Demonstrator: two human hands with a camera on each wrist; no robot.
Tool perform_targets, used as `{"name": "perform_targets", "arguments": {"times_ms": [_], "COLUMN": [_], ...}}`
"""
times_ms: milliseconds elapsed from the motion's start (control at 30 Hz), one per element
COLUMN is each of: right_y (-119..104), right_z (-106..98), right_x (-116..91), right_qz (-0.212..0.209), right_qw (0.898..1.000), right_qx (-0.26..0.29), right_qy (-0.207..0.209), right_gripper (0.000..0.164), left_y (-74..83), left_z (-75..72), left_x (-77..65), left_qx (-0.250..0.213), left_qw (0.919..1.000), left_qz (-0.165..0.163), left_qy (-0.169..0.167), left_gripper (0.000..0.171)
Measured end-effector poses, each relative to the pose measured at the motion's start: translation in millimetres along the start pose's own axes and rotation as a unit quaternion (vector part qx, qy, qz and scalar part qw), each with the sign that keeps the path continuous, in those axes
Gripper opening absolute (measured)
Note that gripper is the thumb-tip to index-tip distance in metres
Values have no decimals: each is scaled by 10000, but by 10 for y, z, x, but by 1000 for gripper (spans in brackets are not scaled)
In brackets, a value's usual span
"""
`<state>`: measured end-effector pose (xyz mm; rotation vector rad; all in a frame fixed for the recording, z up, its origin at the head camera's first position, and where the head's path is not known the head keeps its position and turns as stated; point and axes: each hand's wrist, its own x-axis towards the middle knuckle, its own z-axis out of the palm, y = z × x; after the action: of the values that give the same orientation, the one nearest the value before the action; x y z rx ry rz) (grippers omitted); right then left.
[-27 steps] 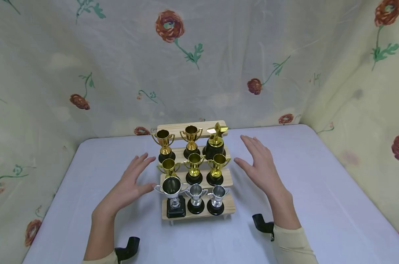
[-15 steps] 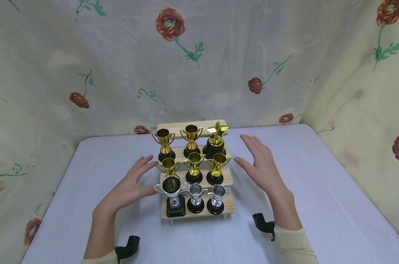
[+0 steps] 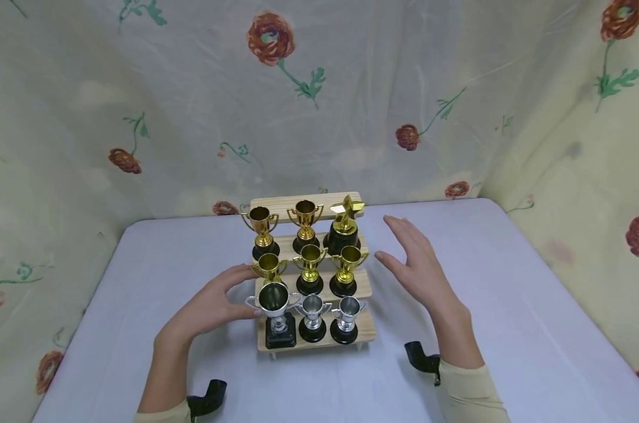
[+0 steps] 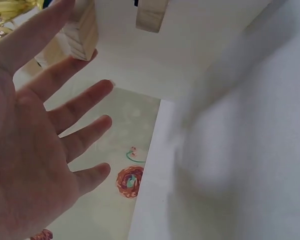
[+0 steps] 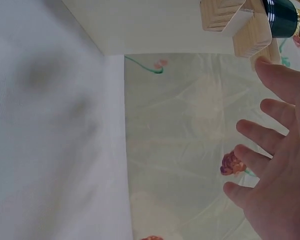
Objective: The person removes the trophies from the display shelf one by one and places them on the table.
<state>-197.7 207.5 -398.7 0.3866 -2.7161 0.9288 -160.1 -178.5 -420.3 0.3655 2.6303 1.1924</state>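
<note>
A wooden tiered stand (image 3: 369, 332) holds rows of small trophies. On its lowest step are a large silver cup trophy (image 3: 273, 301) at left and two smaller silver cups (image 3: 312, 308). Gold cups (image 3: 310, 264) fill the middle step. The top row has two gold cups (image 3: 306, 216) and a star trophy (image 3: 345, 223) on a black base. My left hand (image 3: 205, 308) is at the stand's left side, fingertips by the middle gold cup, thumb near the silver one; its fingers are spread in the left wrist view. To the right, my right hand (image 3: 417, 273) holds nothing, fingers extended.
A white cloth covers the table (image 3: 515, 305). Flower-printed fabric (image 3: 340, 117) hangs behind the stand and on both sides. Black camera mounts (image 3: 422, 359) jut inward from both wrists above the table.
My left hand has moved right, toward the stand, its fingertips and thumb now at the stand's left side. The right hand and the trophies look unchanged.
</note>
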Motion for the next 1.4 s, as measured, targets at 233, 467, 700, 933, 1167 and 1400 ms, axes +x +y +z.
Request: {"name": "perform_targets", "arguments": {"times_ms": [233,467,700,933,1167,1400], "right_y": [-46,-68,-78,-113,-147,-125], "right_z": [-28,-41,-28,-51,-58,-54], "right_x": [-13,-15,-22,-21,-14,4], "right_qz": [123,120,-55,15,-110,-324], "right_qw": [9999,9993,9978,9944,9876,9804], "right_qx": [89,353,652,1048,1564,1943], "right_qy": [10,15,74,131,50,73], "right_gripper": [71,72,70,71,71,65], "left_y": [-15,-21,-15,-28,-41,-57], "left_z": [36,41,46,36,33,36], "left_x": [25,38,38,38,32,40], "left_qx": [-94,-114,-78,-91,-136,-170], "left_qw": [9999,9999,9999,9997,9998,9996], "left_qz": [129,110,83,169,89,151], "left_qy": [15,58,99,160,144,144], "left_gripper": [73,74,72,68,67,65]}}
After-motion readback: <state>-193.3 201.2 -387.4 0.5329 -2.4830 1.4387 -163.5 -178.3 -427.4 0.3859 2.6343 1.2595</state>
